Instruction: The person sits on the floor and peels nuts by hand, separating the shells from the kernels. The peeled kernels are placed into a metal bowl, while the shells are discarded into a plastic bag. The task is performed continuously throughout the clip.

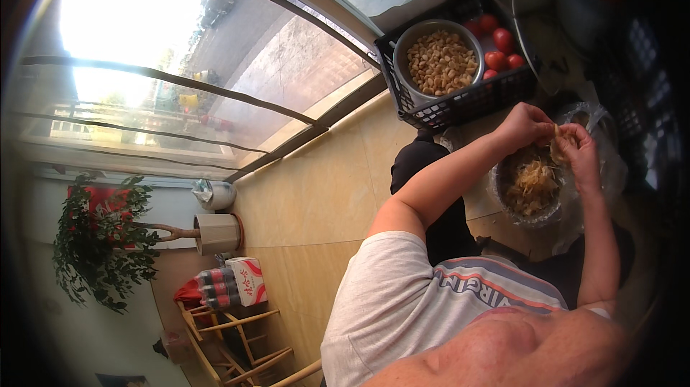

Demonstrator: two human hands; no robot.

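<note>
My left hand (525, 125) and my right hand (581, 152) meet at the fingertips above a plastic-lined bowl (498, 193). Between them they pinch a small pale-brown piece (557, 131); whether it is a clove or a bulb part is unclear. Papery material also shows under my right fingers. Thin, dry yellowish skins (533, 179) fill much of the lined bowl. Up and to the left of my hands, a round metal bowl (400, 63) holds many small pale-brown pieces (442, 61) that look like peeled garlic cloves.
A black plastic crate (469, 98) holds the metal bowl and several tomatoes (503, 40). Clear plastic (609, 166) lies right of the lined bowl. Glass panels (242, 80) border the tiled floor (307, 193). Left stand a potted plant (218, 233), bottles (218, 287), and a wooden rack (237, 322).
</note>
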